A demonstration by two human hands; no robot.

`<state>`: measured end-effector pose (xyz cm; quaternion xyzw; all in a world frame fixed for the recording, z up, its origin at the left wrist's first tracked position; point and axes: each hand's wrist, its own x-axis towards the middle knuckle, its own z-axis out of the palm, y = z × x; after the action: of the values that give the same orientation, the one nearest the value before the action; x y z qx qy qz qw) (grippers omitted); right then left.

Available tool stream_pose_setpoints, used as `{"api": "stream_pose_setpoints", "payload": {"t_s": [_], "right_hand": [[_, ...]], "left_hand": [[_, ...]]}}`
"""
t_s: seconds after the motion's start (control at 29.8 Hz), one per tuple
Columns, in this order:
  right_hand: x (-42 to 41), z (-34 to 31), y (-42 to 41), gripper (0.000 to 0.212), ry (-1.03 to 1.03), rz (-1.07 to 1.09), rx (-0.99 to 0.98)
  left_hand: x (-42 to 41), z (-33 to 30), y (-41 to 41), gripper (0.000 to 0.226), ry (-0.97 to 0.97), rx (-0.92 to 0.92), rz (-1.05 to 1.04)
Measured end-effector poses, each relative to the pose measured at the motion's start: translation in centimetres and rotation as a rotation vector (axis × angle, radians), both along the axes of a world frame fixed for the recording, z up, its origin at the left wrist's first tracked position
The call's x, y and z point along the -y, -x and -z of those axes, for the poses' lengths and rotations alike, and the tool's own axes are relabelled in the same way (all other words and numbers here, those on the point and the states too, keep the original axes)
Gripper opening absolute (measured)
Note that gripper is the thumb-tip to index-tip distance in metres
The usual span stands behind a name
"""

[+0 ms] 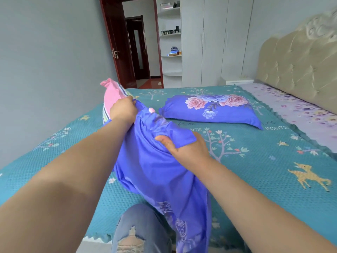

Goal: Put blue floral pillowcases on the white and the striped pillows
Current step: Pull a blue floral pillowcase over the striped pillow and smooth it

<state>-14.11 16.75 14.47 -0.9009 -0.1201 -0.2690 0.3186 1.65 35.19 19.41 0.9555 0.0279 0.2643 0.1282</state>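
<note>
left hand [124,110]: grips pillowcase [155,170] mouth at striped pillow [112,96]
right hand [186,147]: bunches case fabric
axis: pillow sticks up-left, beyond hands; left nearer
done: cased pillow [211,110] on bed [273,161]

Both bare arms reach forward; left hand [122,110] and right hand [184,146] each clench fabric in curled fingers.

Home bedroom: bed [255,161] with tufted headboard [295,70], white wardrobe [215,42], corner shelves [170,35], open doorway [138,48].
</note>
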Motion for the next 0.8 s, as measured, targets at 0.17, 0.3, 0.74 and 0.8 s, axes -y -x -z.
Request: {"api": "stream_pose_setpoints", "payload": {"t_s": [0.17,0.3,0.74,0.8], "right_hand": [[6.7,-3.6,0.9,0.066,-0.181,-0.029,0.154],[13.5,-4.0,-0.3,0.033,-0.268,0.065,0.192],[17.7,2.5,-4.5,0.036,-0.444,0.398,0.171],[16.4,1.5,-4.2,0.039,-0.52,0.396,0.163]], "left_hand": [[-2.9,-1.4,-1.6,0.031,0.017,0.085,-0.038],[-4.5,-1.3,-2.0,0.029,0.239,0.131,-0.055],[1.6,1.2,-3.0,0.047,0.202,-0.316,0.144],[3.2,0.4,-3.3,0.034,0.16,-0.265,0.156]]}}
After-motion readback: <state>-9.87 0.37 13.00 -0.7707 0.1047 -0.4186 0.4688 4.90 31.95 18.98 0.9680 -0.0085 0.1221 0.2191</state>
